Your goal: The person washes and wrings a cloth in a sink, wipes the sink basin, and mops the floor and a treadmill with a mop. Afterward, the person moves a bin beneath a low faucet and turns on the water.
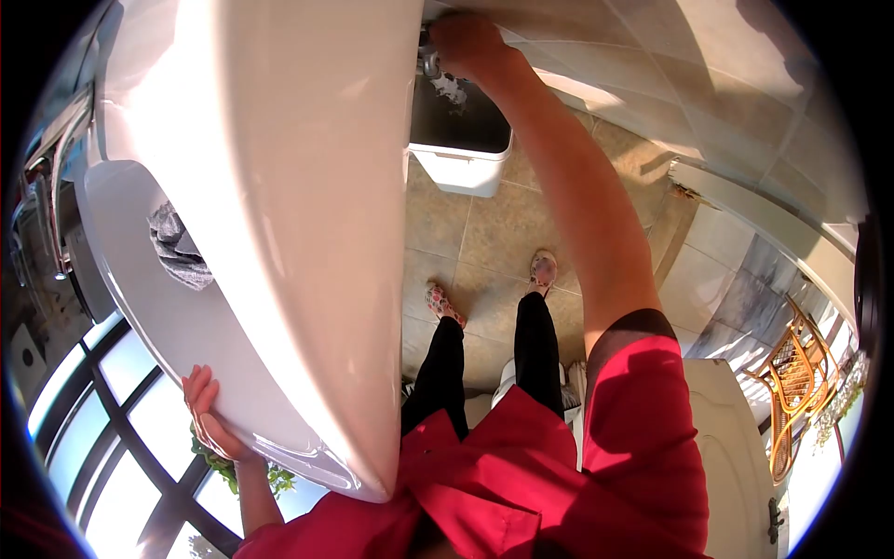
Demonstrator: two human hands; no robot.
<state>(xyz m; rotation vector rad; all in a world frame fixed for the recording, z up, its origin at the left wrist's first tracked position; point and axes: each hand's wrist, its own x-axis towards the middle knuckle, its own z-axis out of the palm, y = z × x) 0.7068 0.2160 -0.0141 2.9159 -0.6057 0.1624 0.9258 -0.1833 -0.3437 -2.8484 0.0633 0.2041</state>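
Observation:
My left hand (212,410) lies on the rim of a white washbasin (307,186), its fingers stretched out. Inside the basin sits a crumpled grey cloth (177,247). My right arm reaches down past the basin's side, and my right hand (470,47) is closed by the tiled wall, in shadow. Right beside its fingers shows a shiny metal fitting (429,61); whether the fingers grip it is hard to make out. Beneath that hand stands a white bin (458,174) with a dark inside and something pale and crumpled in it.
My feet stand on a tiled floor (503,214) below the basin. A white door (731,438) is at the right, with a rattan chair (796,387) beyond it. A chrome faucet (60,205) rises at the far left, near a window (121,410) and green plant leaves.

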